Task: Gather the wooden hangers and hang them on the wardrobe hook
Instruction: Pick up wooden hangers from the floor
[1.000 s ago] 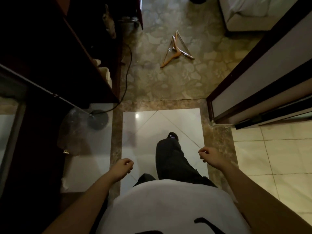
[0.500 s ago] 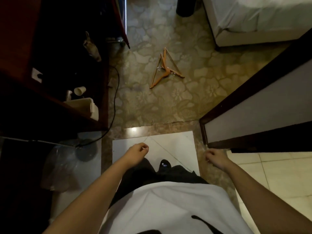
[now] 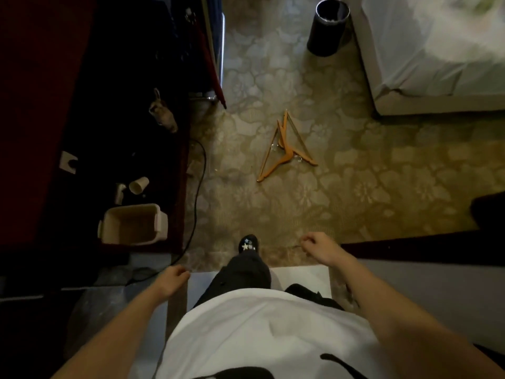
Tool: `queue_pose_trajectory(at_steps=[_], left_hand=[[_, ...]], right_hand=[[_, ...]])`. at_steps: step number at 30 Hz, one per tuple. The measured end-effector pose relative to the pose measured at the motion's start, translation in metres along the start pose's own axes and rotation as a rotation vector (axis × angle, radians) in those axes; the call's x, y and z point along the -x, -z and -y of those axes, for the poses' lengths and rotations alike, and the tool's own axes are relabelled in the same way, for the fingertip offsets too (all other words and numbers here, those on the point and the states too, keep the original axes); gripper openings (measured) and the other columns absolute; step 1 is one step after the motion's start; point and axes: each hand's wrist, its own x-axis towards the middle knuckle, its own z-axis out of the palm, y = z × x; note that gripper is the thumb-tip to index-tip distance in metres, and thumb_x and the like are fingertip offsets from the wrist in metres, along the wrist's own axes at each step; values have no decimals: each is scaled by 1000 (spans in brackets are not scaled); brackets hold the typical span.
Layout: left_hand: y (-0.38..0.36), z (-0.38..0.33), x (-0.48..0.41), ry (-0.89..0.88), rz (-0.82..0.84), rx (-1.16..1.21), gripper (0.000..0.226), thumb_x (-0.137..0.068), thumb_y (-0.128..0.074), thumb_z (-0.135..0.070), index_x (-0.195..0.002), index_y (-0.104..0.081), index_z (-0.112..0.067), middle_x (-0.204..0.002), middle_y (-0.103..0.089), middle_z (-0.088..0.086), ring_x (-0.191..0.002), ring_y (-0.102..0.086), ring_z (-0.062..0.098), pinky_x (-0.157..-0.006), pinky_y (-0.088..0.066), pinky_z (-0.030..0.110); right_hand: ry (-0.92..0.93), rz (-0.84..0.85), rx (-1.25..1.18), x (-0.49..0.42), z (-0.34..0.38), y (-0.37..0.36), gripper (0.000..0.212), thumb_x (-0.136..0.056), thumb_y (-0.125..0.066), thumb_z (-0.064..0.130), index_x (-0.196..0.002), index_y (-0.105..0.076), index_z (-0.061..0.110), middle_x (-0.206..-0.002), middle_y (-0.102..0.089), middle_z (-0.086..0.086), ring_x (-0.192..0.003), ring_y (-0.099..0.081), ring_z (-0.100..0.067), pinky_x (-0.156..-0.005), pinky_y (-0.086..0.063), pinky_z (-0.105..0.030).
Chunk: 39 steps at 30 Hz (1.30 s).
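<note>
A small pile of wooden hangers [image 3: 284, 151] with metal hooks lies on the patterned carpet ahead of me, about a step beyond my forward foot [image 3: 248, 243]. My left hand [image 3: 175, 277] hangs low at the left with loosely curled fingers and holds nothing. My right hand [image 3: 318, 246] is raised a little further forward, fingers also loosely curled and empty. Both hands are well short of the hangers. No wardrobe hook is visible.
A dark wooden cabinet [image 3: 82, 105] fills the left, with a beige bin [image 3: 131, 224] and a paper cup [image 3: 138, 184] in it. A black cable [image 3: 198, 187] runs along the floor. A black wastebasket [image 3: 328, 26] and a bed [image 3: 437, 50] stand at the back right. A dark door edge [image 3: 410, 247] is at right.
I have walked forward from the white tiles to the carpet edge. The hangers now lie closer and lower in view. Both hands swung with my stride and stay empty.
</note>
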Motion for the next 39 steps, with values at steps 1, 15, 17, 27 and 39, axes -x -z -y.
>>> queue_pose_trajectory(at_steps=[1,15,17,27,39], left_hand=[[13,-9,-11,-1,-4,10,24,-96,-45,-9,-112,-58,3,-112,-60,21,-103,-58,34,-91,-45,40],[102,-247,-137,-234,87,-92,30,-96,-44,-18,-114,-59,0,-107,-63,21,-97,-60,30,-88,-48,38],[104,-285,-154,-246,93,-69,27,-96,-44,-18,-111,-60,-2,-103,-63,21,-96,-60,30,-92,-49,42],[89,-446,-235,-230,153,-49,22,-97,-42,-14,-80,-49,-26,-73,-50,-8,-65,-46,0,-57,-36,10],[109,-523,-430,-247,128,-3,28,-97,-43,-18,-120,-53,-6,-100,-58,9,-93,-54,20,-82,-43,30]], right_hand=[[16,7,14,-9,16,8,25,-95,-44,15,-105,-62,1,-94,-61,-13,-87,-55,-21,-73,-44,-32],[-85,-107,-25,-113,58,163,20,-96,-43,13,-94,-63,10,-79,-60,-6,-74,-55,-16,-68,-41,-26],[-92,-112,-32,-132,55,193,25,-97,-42,13,-100,-63,-1,-74,-55,-2,-69,-51,-11,-62,-38,-22],[-94,18,36,-262,82,340,22,-97,-43,16,-109,-61,13,-97,-61,-4,-90,-56,-14,-80,-45,-30],[-55,110,209,-433,106,377,20,-95,-44,16,-102,-62,16,-96,-63,-1,-91,-57,-14,-71,-40,-20]])
